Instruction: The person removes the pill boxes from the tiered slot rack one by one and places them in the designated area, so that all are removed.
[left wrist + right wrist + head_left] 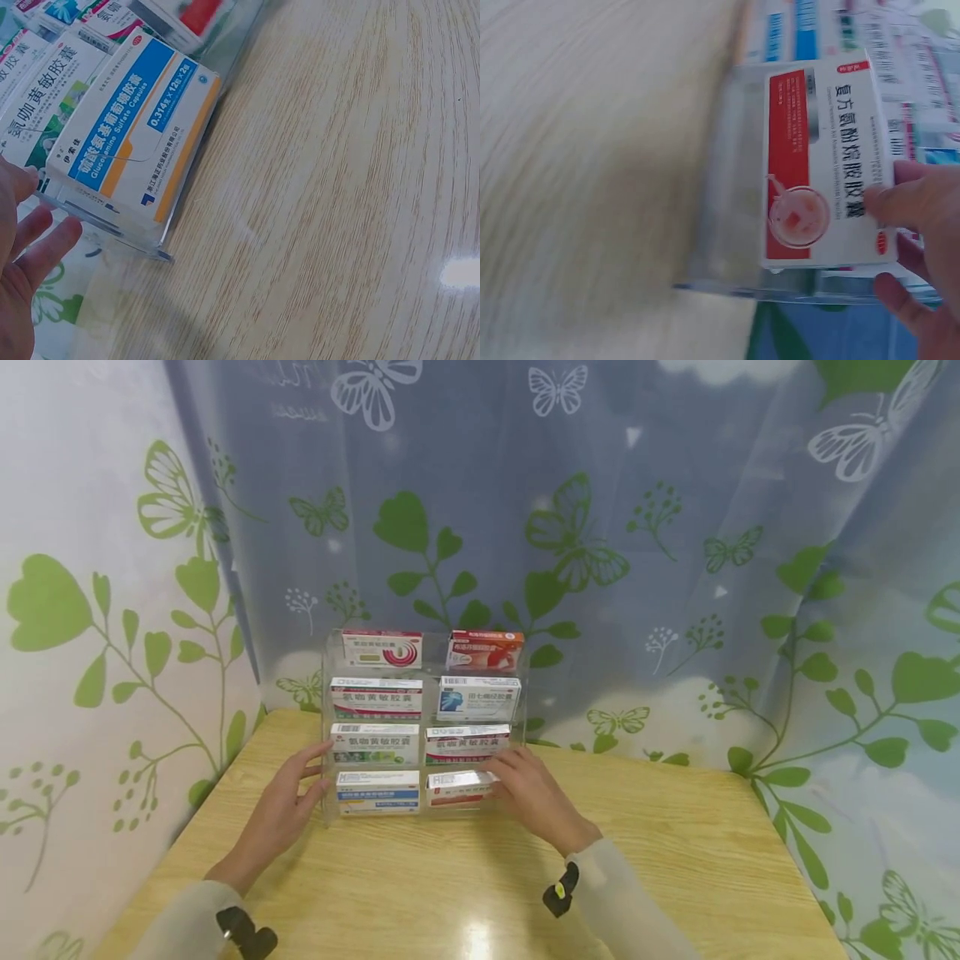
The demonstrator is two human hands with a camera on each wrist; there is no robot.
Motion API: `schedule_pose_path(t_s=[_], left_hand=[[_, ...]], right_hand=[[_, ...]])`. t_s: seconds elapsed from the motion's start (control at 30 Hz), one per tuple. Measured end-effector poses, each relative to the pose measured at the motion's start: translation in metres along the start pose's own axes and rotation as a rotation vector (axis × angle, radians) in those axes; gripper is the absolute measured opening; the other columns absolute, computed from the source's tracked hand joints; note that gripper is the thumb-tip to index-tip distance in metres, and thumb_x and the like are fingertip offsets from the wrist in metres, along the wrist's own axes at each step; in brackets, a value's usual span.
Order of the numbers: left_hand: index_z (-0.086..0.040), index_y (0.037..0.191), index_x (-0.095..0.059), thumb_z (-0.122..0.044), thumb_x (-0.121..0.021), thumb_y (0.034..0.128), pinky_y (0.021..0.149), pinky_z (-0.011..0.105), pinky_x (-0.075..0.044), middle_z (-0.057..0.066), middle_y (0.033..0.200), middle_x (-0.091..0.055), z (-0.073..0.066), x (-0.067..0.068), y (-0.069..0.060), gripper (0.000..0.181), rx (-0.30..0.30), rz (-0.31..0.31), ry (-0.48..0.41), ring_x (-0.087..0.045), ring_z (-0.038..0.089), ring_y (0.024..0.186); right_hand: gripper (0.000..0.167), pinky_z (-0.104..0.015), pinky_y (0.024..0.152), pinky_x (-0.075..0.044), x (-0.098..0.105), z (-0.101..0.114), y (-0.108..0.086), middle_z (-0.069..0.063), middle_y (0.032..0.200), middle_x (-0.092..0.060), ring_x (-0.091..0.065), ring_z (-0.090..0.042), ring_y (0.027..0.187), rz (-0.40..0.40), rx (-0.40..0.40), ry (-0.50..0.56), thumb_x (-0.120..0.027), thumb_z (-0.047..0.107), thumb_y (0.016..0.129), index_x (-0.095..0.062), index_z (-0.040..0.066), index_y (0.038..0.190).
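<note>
A clear display rack [429, 693] stands on the table, with medicine boxes in two columns on its tiers. My right hand [534, 797] pinches a red and white medicine box [829, 165] at the lower right tier, thumb on its printed front. That box sits tilted over the clear tier in the right wrist view. My left hand [281, 810] is at the rack's left side, fingers fairly straight and touching or very near its edge. Beside it, on the bottom left tier, is a blue, white and orange medicine box [139, 124]. The left palm is partly out of the left wrist view.
The rack's upper tiers hold more boxes, among them an orange-red box [486, 652] at top right and a white box with a pink spiral [382, 650] at top left. A patterned curtain [465, 527] hangs behind the wooden table [660, 843].
</note>
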State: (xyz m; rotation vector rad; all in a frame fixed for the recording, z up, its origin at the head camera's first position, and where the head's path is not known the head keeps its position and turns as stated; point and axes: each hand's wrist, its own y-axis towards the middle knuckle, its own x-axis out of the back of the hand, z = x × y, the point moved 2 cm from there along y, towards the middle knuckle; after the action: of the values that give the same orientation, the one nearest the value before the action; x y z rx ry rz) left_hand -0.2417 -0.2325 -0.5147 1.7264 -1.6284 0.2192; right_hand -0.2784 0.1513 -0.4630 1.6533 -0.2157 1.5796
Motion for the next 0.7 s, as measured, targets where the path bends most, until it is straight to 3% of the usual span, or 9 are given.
schedule_pose_path(t_s=[0.1, 0.27, 0.47, 0.6, 0.7], left_hand=[[-0.009, 0.164, -0.043, 0.003, -0.062, 0.1078, 0.088, 0.059, -0.067, 0.03, 0.162, -0.046, -0.001, -0.001, 0.0, 0.061, -0.012, -0.005, 0.004, -0.066, 0.054, 0.127], [-0.008, 0.163, -0.044, 0.004, -0.063, 0.1071, 0.087, 0.058, -0.068, 0.03, 0.161, -0.047, -0.003, -0.001, 0.0, 0.06, -0.034, -0.015, -0.001, -0.066, 0.054, 0.126], [-0.009, 0.164, -0.044, 0.003, -0.063, 0.1076, 0.087, 0.058, -0.068, 0.029, 0.162, -0.047, -0.002, 0.0, 0.0, 0.06, -0.038, -0.02, -0.004, -0.066, 0.054, 0.126], [-0.009, 0.164, -0.044, 0.002, -0.062, 0.1082, 0.089, 0.059, -0.067, 0.029, 0.163, -0.046, -0.002, 0.0, -0.001, 0.06, -0.024, -0.01, -0.012, -0.066, 0.055, 0.127], [-0.009, 0.164, -0.043, 0.002, -0.062, 0.1086, 0.09, 0.06, -0.067, 0.03, 0.163, -0.045, -0.002, 0.0, -0.001, 0.06, -0.014, -0.001, -0.017, -0.065, 0.055, 0.128]], right_hand=[[0.042, -0.045, 0.104, -0.062, 0.016, -0.003, 0.001, -0.007, 0.131, -0.072, -0.068, -0.026, 0.122, -0.056, 0.012, 0.101, -0.08, 0.001, 0.098, -0.072, 0.009, 0.138], [0.04, -0.044, 0.096, -0.066, 0.05, -0.016, -0.002, -0.008, 0.132, -0.071, -0.072, -0.025, 0.117, -0.097, -0.073, 0.206, -0.074, 0.003, 0.102, -0.071, 0.01, 0.142], [0.037, -0.049, 0.095, -0.066, 0.084, -0.04, -0.018, -0.009, 0.138, -0.07, -0.072, -0.028, 0.119, -0.097, -0.21, 0.229, -0.069, 0.008, 0.107, -0.071, 0.013, 0.144], [0.034, -0.046, 0.089, -0.066, 0.097, -0.059, -0.034, -0.011, 0.14, -0.071, -0.073, -0.03, 0.116, -0.121, -0.262, 0.215, -0.067, 0.008, 0.109, -0.072, 0.013, 0.142], [0.034, -0.042, 0.089, -0.065, 0.1, -0.074, -0.048, -0.013, 0.144, -0.07, -0.07, -0.034, 0.123, -0.129, -0.309, 0.232, -0.065, 0.007, 0.109, -0.072, 0.011, 0.142]])
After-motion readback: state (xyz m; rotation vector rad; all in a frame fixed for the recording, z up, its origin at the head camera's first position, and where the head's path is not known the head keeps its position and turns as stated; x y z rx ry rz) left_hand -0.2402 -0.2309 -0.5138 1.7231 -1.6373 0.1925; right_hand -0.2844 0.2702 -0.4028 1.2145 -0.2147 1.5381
